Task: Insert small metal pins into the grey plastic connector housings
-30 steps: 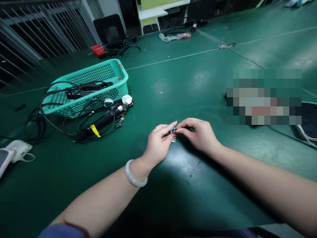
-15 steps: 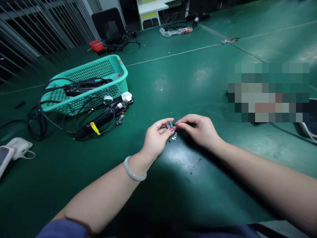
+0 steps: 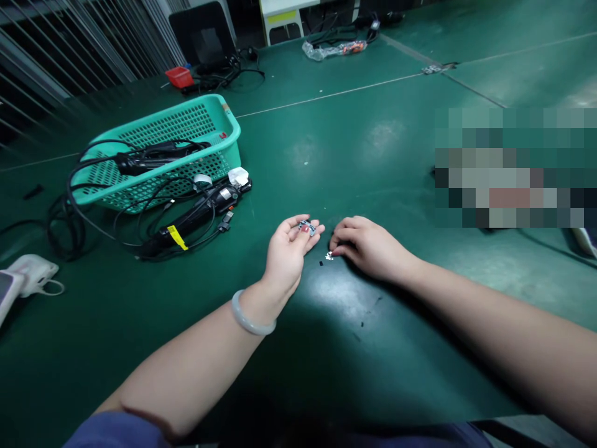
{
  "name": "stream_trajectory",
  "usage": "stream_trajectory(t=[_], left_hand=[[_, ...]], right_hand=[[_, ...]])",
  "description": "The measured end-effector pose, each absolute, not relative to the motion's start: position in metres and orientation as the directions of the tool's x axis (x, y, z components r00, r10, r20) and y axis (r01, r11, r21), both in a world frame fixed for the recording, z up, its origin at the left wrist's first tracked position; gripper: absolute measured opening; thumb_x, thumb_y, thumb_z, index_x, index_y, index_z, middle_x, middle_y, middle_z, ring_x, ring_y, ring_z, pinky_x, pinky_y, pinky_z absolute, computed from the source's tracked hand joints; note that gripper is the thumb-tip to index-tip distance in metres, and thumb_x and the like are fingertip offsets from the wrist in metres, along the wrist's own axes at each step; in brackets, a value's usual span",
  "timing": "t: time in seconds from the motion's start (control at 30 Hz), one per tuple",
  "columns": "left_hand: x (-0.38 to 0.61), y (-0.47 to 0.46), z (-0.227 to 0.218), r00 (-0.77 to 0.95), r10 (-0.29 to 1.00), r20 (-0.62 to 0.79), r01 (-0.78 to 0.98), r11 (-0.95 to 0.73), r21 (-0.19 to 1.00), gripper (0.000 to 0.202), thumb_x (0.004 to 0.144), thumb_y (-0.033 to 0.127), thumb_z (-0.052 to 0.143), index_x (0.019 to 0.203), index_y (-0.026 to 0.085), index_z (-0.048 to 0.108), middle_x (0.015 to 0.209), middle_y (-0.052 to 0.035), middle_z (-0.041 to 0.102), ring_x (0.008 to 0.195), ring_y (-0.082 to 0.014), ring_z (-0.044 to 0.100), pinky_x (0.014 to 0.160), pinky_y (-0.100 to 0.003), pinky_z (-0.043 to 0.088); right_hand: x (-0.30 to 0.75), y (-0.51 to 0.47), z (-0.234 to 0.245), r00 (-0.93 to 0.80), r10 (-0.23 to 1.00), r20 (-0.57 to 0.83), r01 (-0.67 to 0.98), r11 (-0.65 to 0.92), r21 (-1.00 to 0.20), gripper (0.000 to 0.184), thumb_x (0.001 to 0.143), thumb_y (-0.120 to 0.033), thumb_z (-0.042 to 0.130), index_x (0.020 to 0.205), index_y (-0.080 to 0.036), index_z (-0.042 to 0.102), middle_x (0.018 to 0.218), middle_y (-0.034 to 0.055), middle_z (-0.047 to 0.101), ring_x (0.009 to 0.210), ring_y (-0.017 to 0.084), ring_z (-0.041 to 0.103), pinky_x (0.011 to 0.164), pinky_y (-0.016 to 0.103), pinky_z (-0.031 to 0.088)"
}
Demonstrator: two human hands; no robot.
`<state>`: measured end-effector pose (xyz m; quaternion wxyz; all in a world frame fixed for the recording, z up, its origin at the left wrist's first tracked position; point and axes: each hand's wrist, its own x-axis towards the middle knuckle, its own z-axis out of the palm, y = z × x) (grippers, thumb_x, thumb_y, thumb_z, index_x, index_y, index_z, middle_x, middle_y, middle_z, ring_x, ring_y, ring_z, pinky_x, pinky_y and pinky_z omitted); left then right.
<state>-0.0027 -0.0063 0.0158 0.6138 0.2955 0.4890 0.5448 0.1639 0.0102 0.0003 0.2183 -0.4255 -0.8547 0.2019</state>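
My left hand (image 3: 285, 252), with a pale bangle at the wrist, is closed on a small grey-and-dark part (image 3: 306, 228), the thumb pressing it against the fingers. The part is too small to name further. My right hand (image 3: 366, 246) rests low on the green table, its thumb and fingers pinched together. Its fingertips are at a few tiny white scraps (image 3: 329, 256); whatever they grip is hidden. Just left of these scraps lies a small black piece (image 3: 321, 264).
A green mesh basket (image 3: 228, 118) holding black cabled devices stands at the left. Beside it lies a black device (image 3: 191, 218) with a yellow tag and cables. At the far left is a white device (image 3: 35, 277). A plastic-wrapped item (image 3: 326, 50) and red tray (image 3: 180, 77) lie further back.
My hands have come apart. The left has drawn slightly left with the small part, and the right has gone down to the table, where a small pale rectangular piece no longer shows.
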Motion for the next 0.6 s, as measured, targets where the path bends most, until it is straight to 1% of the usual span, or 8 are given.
stream_trajectory(t=[0.1, 0.2, 0.3, 0.4, 0.53, 0.6], left_hand=[[-0.003, -0.006, 0.015, -0.067, 0.963, -0.26, -0.361, 0.22, 0.906, 0.012, 0.084, 0.013, 0.056, 0.096, 0.015, 0.055, 0.095, -0.0057, 0.068, 0.087, -0.013, 0.068, 0.093, -0.034, 0.049], [-0.004, -0.006, 0.013, -0.061, 0.971, -0.233, -0.338, 0.199, 0.92, 0.016, 0.083, 0.015, 0.058, 0.098, 0.016, 0.056, 0.093, -0.0048, 0.068, 0.084, -0.0122, 0.067, 0.09, -0.033, 0.05], [-0.005, -0.006, 0.011, -0.044, 0.977, -0.21, -0.315, 0.186, 0.931, 0.022, 0.082, 0.017, 0.06, 0.103, 0.016, 0.059, 0.094, -0.0047, 0.068, 0.081, -0.0111, 0.064, 0.087, -0.032, 0.049], [-0.006, -0.006, 0.009, -0.03, 0.981, -0.191, -0.306, 0.172, 0.936, 0.023, 0.079, 0.019, 0.064, 0.101, 0.016, 0.063, 0.096, -0.0052, 0.068, 0.083, -0.011, 0.063, 0.086, -0.03, 0.049], [-0.005, -0.006, 0.007, -0.034, 0.981, -0.192, -0.341, 0.169, 0.925, 0.024, 0.072, 0.016, 0.069, 0.095, 0.015, 0.063, 0.096, -0.0052, 0.069, 0.087, -0.0115, 0.063, 0.087, -0.031, 0.048], [-0.004, -0.006, 0.007, -0.032, 0.98, -0.194, -0.352, 0.171, 0.92, 0.026, 0.069, 0.015, 0.072, 0.093, 0.015, 0.063, 0.095, -0.0047, 0.07, 0.087, -0.0115, 0.063, 0.089, -0.031, 0.048]], right_hand=[[0.164, 0.011, 0.001, -0.531, 0.821, 0.21, 0.646, 0.553, -0.526, 0.016, 0.086, -0.02, 0.054, 0.076, -0.019, 0.065, 0.083, 0.0054, 0.062, 0.083, 0.019, 0.055, 0.08, 0.034, 0.045], [0.166, 0.012, 0.002, -0.475, 0.849, 0.23, 0.645, 0.514, -0.565, 0.019, 0.087, -0.019, 0.05, 0.076, -0.019, 0.065, 0.084, 0.0056, 0.064, 0.082, 0.018, 0.057, 0.078, 0.033, 0.046], [0.169, 0.013, 0.003, -0.403, 0.883, 0.238, 0.665, 0.462, -0.587, 0.018, 0.086, -0.02, 0.052, 0.076, -0.018, 0.067, 0.084, 0.0056, 0.065, 0.081, 0.018, 0.06, 0.077, 0.032, 0.048], [0.171, 0.013, 0.003, -0.372, 0.896, 0.241, 0.707, 0.442, -0.552, 0.015, 0.084, -0.022, 0.057, 0.077, -0.019, 0.07, 0.085, 0.0056, 0.067, 0.082, 0.02, 0.061, 0.077, 0.033, 0.049], [0.17, 0.008, 0.008, -0.409, 0.872, 0.27, 0.713, 0.49, -0.502, 0.012, 0.082, -0.024, 0.061, 0.083, -0.021, 0.073, 0.086, 0.0051, 0.069, 0.086, 0.021, 0.062, 0.079, 0.035, 0.05], [0.169, 0.005, 0.011, -0.447, 0.859, 0.252, 0.704, 0.511, -0.493, 0.011, 0.081, -0.024, 0.063, 0.084, -0.021, 0.073, 0.088, 0.0051, 0.069, 0.088, 0.021, 0.061, 0.081, 0.035, 0.05]])
